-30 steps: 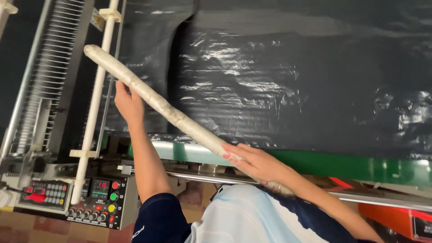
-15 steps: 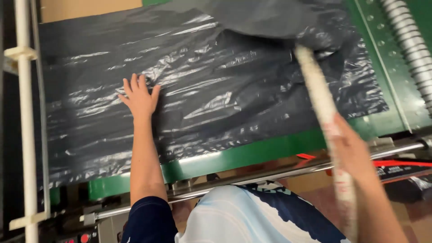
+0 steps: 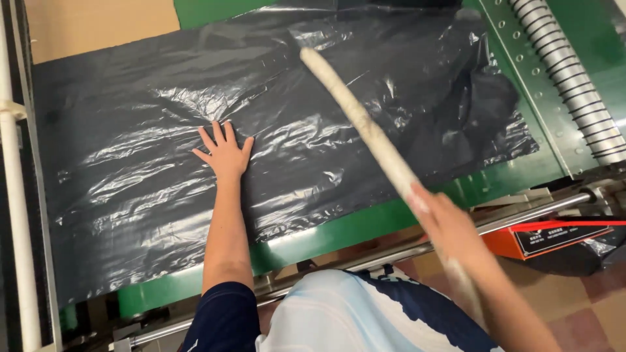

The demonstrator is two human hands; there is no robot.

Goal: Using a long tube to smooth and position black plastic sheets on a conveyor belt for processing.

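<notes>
My left hand point(image 3: 223, 152) lies flat with fingers spread on a sheet of black plastic film point(image 3: 163, 130) that covers a green machine table point(image 3: 326, 234). My right hand point(image 3: 443, 218) grips a long pale stick point(image 3: 355, 114) near its lower end. The stick slants up and to the left over the film, its tip near the film's upper middle. The film is wrinkled and shiny, with a bunched fold at its right side point(image 3: 482, 98).
A ribbed metal roller point(image 3: 567, 72) runs along the right edge of the table. A white tube rail point(image 3: 16, 215) stands at the left. A steel bar point(image 3: 521, 215) and an orange box point(image 3: 554, 238) sit at the front right. Brown board point(image 3: 98, 23) shows at the top left.
The view has swung right from the machine's left side. My left hand let go of the stick and now presses the film. My right hand swung the stick out over the sheet.
</notes>
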